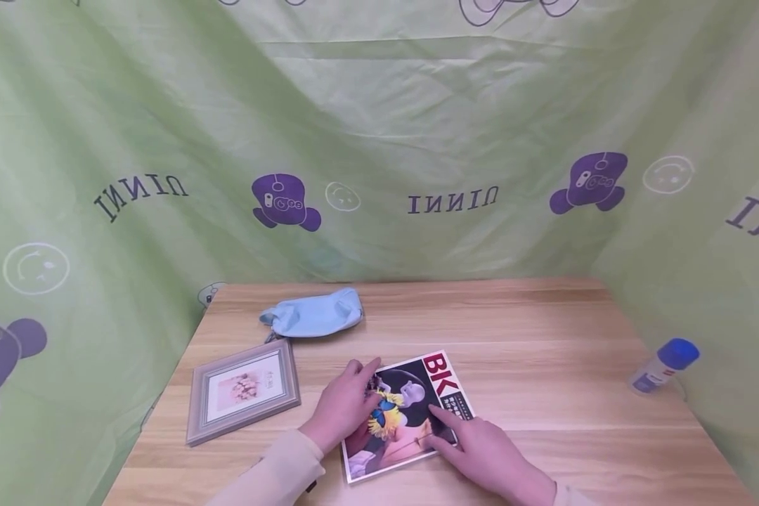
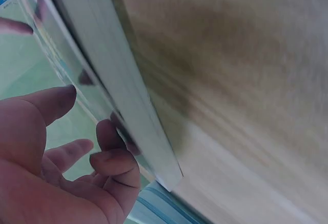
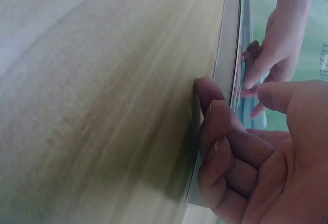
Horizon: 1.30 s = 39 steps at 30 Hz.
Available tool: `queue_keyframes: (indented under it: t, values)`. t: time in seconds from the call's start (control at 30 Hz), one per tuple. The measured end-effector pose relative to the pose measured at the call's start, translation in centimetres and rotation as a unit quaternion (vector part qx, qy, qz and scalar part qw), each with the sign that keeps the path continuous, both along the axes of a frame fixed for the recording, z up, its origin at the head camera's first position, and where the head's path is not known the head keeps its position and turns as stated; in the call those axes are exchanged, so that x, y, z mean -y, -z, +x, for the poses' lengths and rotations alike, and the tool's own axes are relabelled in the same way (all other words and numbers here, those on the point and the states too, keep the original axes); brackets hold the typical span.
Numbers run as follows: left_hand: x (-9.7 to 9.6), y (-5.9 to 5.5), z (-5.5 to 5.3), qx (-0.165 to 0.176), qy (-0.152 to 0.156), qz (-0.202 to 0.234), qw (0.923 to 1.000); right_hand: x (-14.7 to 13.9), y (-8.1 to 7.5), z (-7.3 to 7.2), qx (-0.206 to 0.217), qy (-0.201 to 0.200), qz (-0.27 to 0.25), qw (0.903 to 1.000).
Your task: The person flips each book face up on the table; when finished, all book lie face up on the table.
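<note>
A glossy magazine with red "BK" lettering and a flower picture lies on the table, slightly turned. The left hand lies at its left side, with thumb and index finger over the cover. In the left wrist view, this hand's fingers bend loosely against the glossy cover, and its thumb stands apart from them. At the magazine's lower right, the right hand has thumb and index finger over the cover. Its other fingers curl at the magazine's edge in the right wrist view.
A grey photo frame with a pink flower print lies left of the magazine. Behind stands a light blue fabric pouch. A white spray can with a blue cap is at the right edge. Green curtains surround the wooden table.
</note>
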<state>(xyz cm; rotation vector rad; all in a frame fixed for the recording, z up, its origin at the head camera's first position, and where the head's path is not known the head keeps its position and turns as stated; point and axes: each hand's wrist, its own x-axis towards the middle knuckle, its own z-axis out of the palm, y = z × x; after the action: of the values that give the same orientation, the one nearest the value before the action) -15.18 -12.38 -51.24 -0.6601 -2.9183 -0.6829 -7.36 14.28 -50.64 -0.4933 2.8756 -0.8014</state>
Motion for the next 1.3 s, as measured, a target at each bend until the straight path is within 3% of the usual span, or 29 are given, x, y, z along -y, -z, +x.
queue_keyframes:
  t: [0.2,0.63,0.93,1.3]
  values:
    - [0.0,0.2,0.0,0.002,0.002,-0.002,1.0000,0.2,0.4,-0.5,0.003,0.018,-0.011,0.9998]
    - [0.3,0.5,0.8,0.021,-0.005,-0.021,0.9996,-0.1,0.4,-1.5,-0.025,0.071,0.015,0.9971]
    - [0.4,0.7,1.3,0.002,-0.004,-0.032,0.9995,-0.4,0.4,-2.6,-0.043,0.073,0.023,0.9961]
    - [0.2,1.1,2.1,0.010,-0.008,-0.042,0.9990,-0.6,0.7,-3.8,-0.045,0.079,0.021,0.9956]
